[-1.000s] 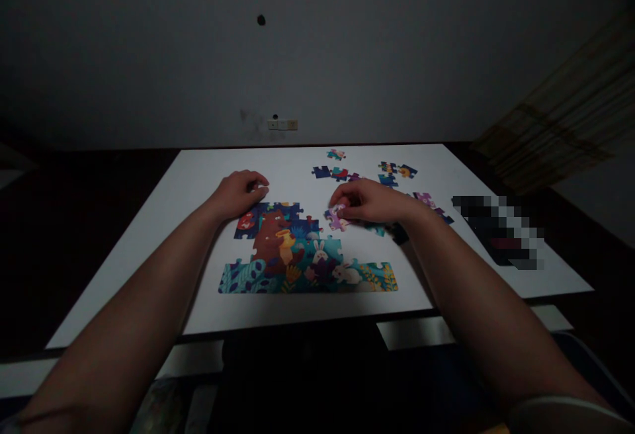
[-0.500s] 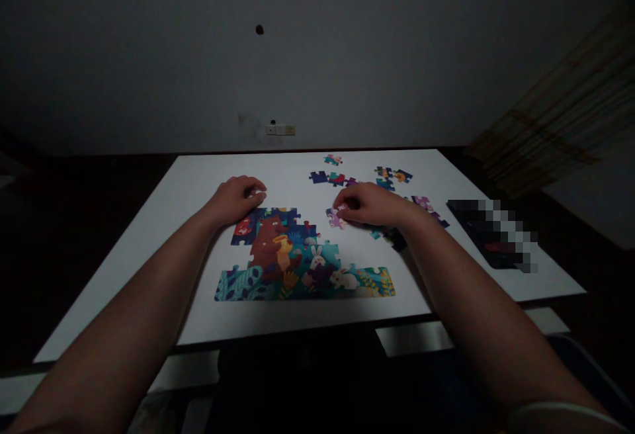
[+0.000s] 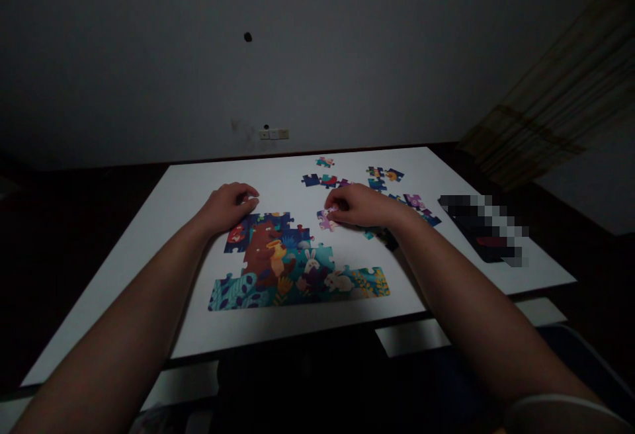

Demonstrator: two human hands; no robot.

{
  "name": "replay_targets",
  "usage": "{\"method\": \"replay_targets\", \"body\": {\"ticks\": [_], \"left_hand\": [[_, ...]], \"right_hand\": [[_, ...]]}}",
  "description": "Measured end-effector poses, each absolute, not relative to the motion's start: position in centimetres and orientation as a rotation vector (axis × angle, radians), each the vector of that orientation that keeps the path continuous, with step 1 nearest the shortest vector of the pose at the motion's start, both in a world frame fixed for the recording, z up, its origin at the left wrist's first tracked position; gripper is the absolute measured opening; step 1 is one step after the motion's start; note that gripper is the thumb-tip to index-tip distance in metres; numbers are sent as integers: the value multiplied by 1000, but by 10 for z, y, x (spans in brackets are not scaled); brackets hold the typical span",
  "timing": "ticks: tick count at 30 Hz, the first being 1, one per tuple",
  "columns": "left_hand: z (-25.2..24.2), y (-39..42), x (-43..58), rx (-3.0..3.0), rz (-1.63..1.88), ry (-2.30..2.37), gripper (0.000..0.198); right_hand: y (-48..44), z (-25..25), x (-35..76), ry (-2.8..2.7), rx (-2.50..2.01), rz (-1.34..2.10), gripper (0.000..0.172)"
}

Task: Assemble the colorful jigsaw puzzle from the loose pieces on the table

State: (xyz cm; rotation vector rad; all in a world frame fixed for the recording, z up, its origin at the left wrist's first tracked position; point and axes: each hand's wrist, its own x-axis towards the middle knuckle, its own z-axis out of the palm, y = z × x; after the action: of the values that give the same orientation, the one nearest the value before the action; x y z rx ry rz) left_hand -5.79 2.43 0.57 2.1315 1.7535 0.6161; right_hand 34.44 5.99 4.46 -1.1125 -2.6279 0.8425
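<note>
A partly joined jigsaw [image 3: 292, 268] with a bear, rabbits and leaves lies on a white board [image 3: 149, 268]. My left hand [image 3: 229, 205] rests curled at the puzzle's top left edge, fingers bent, with nothing visible in them. My right hand [image 3: 358, 206] lies just right of the puzzle's top, fingers pinched on a pink and purple puzzle piece [image 3: 326, 220] that touches the board.
Several loose pieces [image 3: 327, 180] lie scattered at the far side of the board, more [image 3: 419, 206] behind my right wrist. A dark blurred object [image 3: 483, 229] sits near the board's right edge. A wall with a socket [image 3: 274, 134] stands beyond. The surroundings are dark.
The view has drifted, so everything sits slightly left and lower in the picture. My right hand and its piece have edged a little closer to the joined puzzle. The left hand stays put.
</note>
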Motion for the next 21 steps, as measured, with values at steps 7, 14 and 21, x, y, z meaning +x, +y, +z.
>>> {"method": "replay_targets", "body": {"ticks": [7, 14, 21], "left_hand": [[6, 23, -57, 2124, 612, 1760, 44], [5, 23, -57, 2148, 601, 1757, 40], [6, 23, -57, 2132, 591, 1760, 48]], "right_hand": [[60, 44, 343, -2649, -1104, 816, 16], [60, 44, 344, -2653, -1085, 840, 17], [62, 47, 347, -2644, -1075, 826, 19]]}}
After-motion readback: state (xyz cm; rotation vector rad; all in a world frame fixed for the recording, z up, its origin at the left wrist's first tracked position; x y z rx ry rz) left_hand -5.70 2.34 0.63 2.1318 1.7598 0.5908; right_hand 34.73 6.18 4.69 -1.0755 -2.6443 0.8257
